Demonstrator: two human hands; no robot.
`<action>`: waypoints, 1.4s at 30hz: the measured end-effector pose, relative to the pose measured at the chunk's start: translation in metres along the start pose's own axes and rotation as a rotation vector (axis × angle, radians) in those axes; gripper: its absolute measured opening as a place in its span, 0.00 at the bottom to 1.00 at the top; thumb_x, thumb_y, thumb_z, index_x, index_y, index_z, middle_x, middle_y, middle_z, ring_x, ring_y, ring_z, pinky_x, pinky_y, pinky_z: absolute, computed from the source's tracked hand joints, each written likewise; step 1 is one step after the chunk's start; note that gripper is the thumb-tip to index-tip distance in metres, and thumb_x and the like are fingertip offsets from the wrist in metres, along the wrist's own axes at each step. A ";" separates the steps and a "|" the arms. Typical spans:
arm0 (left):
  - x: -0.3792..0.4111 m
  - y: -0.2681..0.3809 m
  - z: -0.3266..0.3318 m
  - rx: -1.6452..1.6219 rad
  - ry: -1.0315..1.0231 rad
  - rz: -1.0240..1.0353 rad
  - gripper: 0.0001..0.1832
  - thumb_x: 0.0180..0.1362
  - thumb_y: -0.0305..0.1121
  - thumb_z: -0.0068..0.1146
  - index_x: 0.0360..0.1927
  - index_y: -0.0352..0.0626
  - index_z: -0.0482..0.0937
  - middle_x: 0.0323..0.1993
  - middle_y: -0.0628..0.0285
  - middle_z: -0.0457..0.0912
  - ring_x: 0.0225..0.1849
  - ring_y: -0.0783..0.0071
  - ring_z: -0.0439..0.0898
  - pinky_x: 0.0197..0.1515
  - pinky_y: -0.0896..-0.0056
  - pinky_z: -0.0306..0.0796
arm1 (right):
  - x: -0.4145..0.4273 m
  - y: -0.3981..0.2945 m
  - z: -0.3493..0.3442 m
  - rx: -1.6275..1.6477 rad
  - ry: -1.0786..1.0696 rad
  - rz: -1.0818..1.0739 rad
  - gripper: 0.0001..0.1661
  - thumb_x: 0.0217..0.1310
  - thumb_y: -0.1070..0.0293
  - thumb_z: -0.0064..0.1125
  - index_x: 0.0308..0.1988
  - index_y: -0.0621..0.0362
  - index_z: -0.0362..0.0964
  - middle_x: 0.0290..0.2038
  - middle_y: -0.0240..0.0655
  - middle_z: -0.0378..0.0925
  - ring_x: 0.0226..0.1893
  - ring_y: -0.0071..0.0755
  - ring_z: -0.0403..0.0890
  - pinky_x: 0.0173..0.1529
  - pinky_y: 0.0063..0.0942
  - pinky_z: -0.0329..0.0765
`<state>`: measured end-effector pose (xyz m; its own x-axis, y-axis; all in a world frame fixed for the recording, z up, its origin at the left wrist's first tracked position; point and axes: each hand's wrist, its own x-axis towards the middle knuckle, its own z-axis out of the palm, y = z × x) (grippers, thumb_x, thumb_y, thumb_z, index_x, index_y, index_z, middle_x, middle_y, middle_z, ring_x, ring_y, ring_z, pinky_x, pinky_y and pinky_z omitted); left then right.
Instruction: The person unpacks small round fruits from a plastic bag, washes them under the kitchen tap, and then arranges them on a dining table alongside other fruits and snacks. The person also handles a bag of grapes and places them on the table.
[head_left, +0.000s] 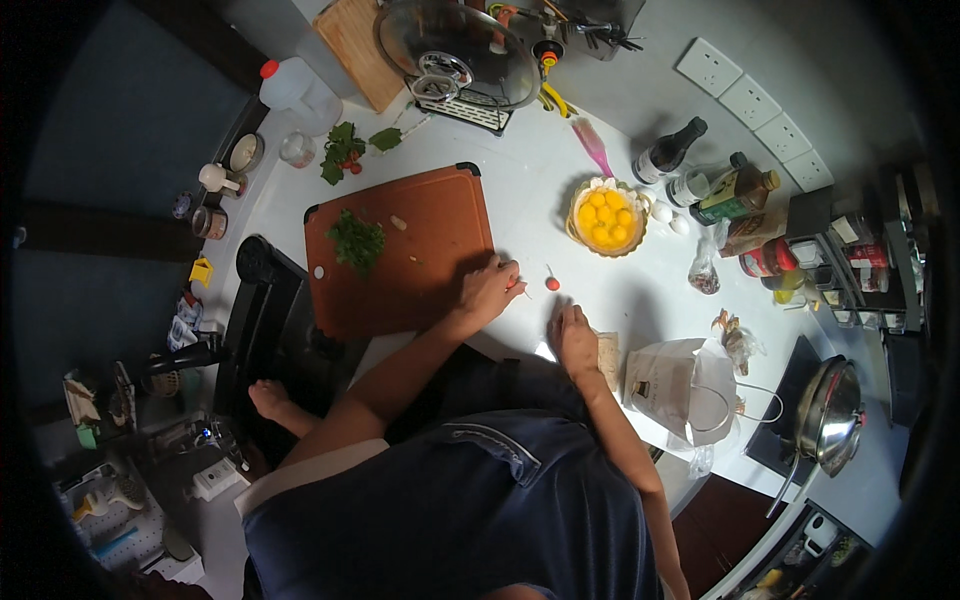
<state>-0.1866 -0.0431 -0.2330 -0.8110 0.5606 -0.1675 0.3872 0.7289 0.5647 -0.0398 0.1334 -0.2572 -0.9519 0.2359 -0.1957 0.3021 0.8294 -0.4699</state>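
Observation:
My left hand (486, 291) is closed around a small red radish (512, 283), over the right edge of the brown cutting board (435, 225). Only part of that radish shows between the fingers. A second red radish (553, 284) with a thin root lies on the white counter, between my two hands. My right hand (576, 341) is just below it, fingers bent; whether they pinch anything is hidden. Chopped green leaves (357, 241) are heaped on the board, with a small pale piece (398, 223) beside them.
Another person's hand (268, 397) is at the black sink (292, 322), left. A scalloped bowl of egg yolks (607, 216), dark bottles (667, 152) and a white paper bag (679, 386) stand right. Leafy radishes (343, 154) lie behind the board. A lidded pan (829, 420) is far right.

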 end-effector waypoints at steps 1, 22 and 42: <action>-0.002 0.004 -0.003 0.003 0.006 -0.004 0.14 0.60 0.47 0.61 0.39 0.49 0.76 0.40 0.58 0.77 0.35 0.52 0.82 0.36 0.50 0.75 | 0.001 -0.004 -0.001 0.027 0.001 0.062 0.18 0.66 0.64 0.57 0.52 0.60 0.66 0.42 0.50 0.78 0.39 0.55 0.82 0.40 0.45 0.82; 0.003 0.014 -0.019 -1.076 -0.428 -0.465 0.20 0.67 0.47 0.59 0.53 0.44 0.75 0.30 0.71 0.74 0.25 0.85 0.71 0.21 0.83 0.57 | 0.028 0.002 -0.006 1.817 -0.247 0.585 0.10 0.69 0.60 0.50 0.43 0.52 0.70 0.34 0.33 0.79 0.29 0.29 0.77 0.33 0.28 0.76; -0.009 0.139 0.068 -1.919 0.079 -0.181 0.13 0.66 0.40 0.41 0.45 0.45 0.74 0.36 0.62 0.78 0.38 0.69 0.79 0.47 0.70 0.74 | -0.028 0.005 -0.071 2.441 0.016 0.675 0.21 0.64 0.57 0.53 0.53 0.56 0.73 0.54 0.39 0.78 0.57 0.42 0.76 0.66 0.44 0.68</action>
<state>-0.0957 0.0804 -0.2082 -0.8165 0.4830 -0.3163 -0.5722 -0.6043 0.5545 -0.0154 0.1669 -0.1930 -0.7554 0.1063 -0.6466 -0.0848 -0.9943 -0.0645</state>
